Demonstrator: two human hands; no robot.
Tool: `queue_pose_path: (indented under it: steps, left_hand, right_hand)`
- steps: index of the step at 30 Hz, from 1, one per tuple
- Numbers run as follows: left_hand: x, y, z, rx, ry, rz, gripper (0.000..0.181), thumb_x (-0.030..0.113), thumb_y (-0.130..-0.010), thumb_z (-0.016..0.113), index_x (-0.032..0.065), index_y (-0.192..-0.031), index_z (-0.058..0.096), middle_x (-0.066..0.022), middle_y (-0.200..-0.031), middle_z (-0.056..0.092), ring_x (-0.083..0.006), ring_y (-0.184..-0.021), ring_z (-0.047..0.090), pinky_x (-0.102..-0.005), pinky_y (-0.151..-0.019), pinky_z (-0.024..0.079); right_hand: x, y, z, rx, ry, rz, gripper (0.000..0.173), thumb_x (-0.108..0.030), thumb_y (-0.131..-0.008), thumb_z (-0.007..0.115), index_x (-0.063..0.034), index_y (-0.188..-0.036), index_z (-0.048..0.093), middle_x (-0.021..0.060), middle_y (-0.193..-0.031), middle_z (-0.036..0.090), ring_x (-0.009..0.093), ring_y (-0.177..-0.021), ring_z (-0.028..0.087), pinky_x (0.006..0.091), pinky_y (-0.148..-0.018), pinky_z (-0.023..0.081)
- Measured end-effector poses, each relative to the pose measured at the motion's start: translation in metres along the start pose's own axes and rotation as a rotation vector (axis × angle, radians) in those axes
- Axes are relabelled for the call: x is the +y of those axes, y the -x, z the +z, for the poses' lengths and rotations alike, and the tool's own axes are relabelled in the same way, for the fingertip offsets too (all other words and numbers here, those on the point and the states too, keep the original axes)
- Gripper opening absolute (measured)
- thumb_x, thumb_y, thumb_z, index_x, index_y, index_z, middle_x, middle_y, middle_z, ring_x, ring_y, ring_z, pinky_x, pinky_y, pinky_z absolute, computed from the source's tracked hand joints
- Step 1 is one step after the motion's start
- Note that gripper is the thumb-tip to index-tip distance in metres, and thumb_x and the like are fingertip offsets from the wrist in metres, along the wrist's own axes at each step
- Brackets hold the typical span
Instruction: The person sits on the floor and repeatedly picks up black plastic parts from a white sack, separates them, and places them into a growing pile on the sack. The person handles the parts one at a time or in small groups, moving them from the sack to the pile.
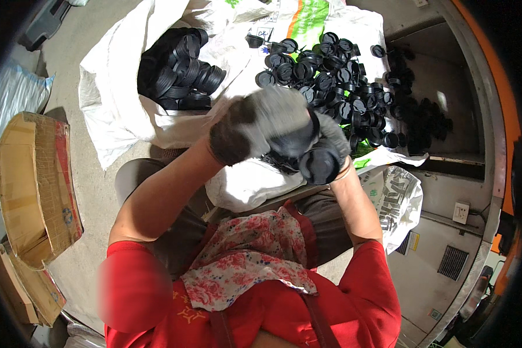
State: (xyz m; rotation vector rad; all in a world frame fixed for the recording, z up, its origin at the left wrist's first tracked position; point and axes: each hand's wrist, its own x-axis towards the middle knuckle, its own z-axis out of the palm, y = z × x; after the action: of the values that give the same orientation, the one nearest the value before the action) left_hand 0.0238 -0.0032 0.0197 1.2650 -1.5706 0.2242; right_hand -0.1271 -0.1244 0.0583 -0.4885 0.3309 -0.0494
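My left hand [272,119], in a grey and black work glove, is blurred and curls over a rounded black plastic part [293,141]. My right hand [335,135], gloved in grey, grips black plastic parts from the right side. One of these, a round black cap [319,166], faces up below the right palm. Where the parts meet is hidden by the gloves. Beyond my hands, a heap of small black plastic caps [326,80] is spread on a white woven sack [365,26]. Larger ribbed black rings or caps [182,69] fill an open white sack [108,78] at the left.
More black caps lie in a shaded metal recess [443,78] at the right. A metal panel with a power socket [461,212] stands below it. Cardboard boxes [39,187] and a plastic bag [13,100] are on the left floor. A printed bag [402,200] lies near my right arm.
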Motion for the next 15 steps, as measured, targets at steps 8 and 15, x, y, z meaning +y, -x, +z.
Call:
queue_pose_path:
  steps: [8,15]
  left_hand:
    - [0.024,0.002,0.013,-0.022,1.13,-1.155,0.051,0.02,-0.075,0.071,0.0047,-0.12,0.053,-0.014,-0.109,0.061,-0.0201,-0.098,0.061,-0.0354,-0.085,0.05]
    - [-0.009,-0.005,-0.039,0.111,-0.671,-0.254,0.08,0.024,-0.066,0.075,-0.0042,-0.13,0.037,-0.0207,-0.123,0.049,-0.0337,-0.11,0.049,-0.0453,-0.094,0.038]
  right_hand:
    - [-0.019,-0.032,-0.011,0.256,0.615,-0.394,0.019,-0.012,-0.086,0.056,0.0016,-0.097,0.063,0.0081,-0.093,0.064,0.017,-0.083,0.059,0.0283,-0.081,0.049]
    - [-0.039,-0.081,-0.129,0.612,2.252,-0.393,0.031,-0.007,-0.082,0.05,-0.0051,-0.113,0.055,0.0153,-0.108,0.059,0.031,-0.099,0.059,0.0369,-0.084,0.049]
